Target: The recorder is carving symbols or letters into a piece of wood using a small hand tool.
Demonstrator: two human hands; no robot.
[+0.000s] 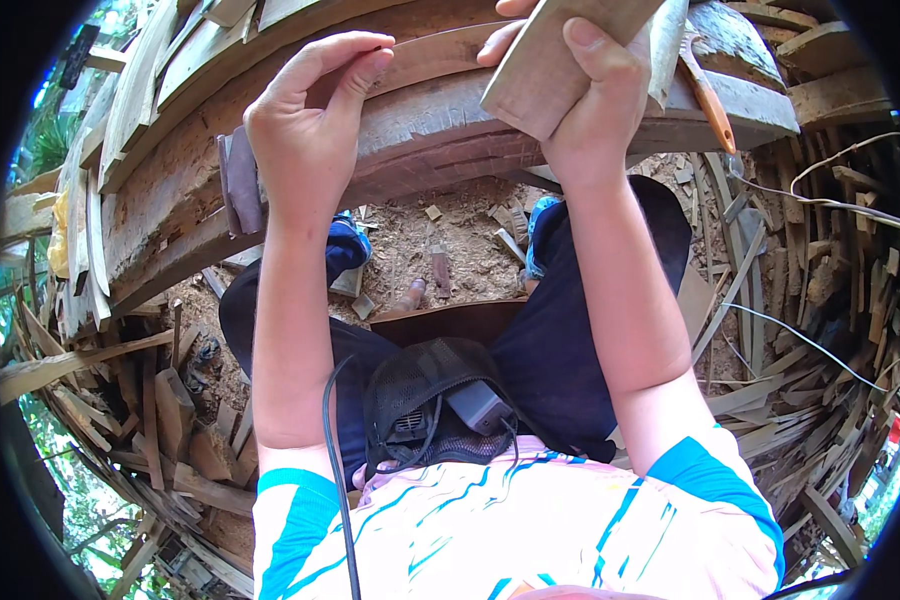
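My right hand (pixel 605 110) is wrapped round a flat, grey-brown wooden board (pixel 550 75). The thumb presses on its upper face while fingertips show past its left edge. To the left, my left hand (pixel 310 125) is raised with thumb and forefinger brought together in a pinch. Whatever lies between those fingertips, if anything, is too small to make out. Both hands are above a long, thick wooden beam (pixel 430 135) that crosses in front of me. Behind the fingertips runs a curved wooden strip (pixel 435 55).
An orange-handled brush (pixel 710 100) rests at the beam's right part, beside a pale rolled or curved piece (pixel 665 50). A brown folded piece (pixel 240 180) hangs on its left side. Scrap wood (pixel 830 300) is piled right and left, with loose wires (pixel 820 200). Wood chips cover the ground (pixel 440 230).
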